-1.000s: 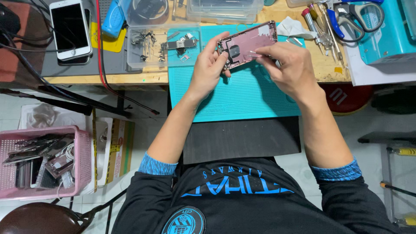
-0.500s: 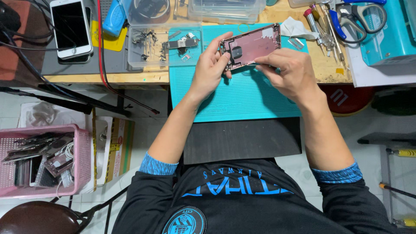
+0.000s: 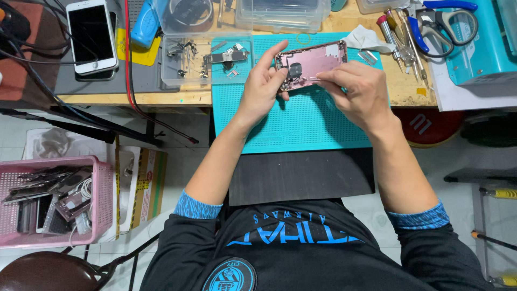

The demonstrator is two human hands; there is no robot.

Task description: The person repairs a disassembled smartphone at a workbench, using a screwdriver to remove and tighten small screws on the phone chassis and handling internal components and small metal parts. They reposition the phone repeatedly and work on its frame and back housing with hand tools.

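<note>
Over mat (image 3: pixel 301 124) — hands (image 3: pixel 264 89) (image 3: pixel 358 91) pinch phone housing (image 3: pixel 315 63).

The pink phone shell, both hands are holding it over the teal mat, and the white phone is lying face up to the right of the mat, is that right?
Not quite. The head view shows both the left hand and right hand holding the pink phone shell over the teal mat, but the white phone lies face up to the left of the mat, not the right.
</note>
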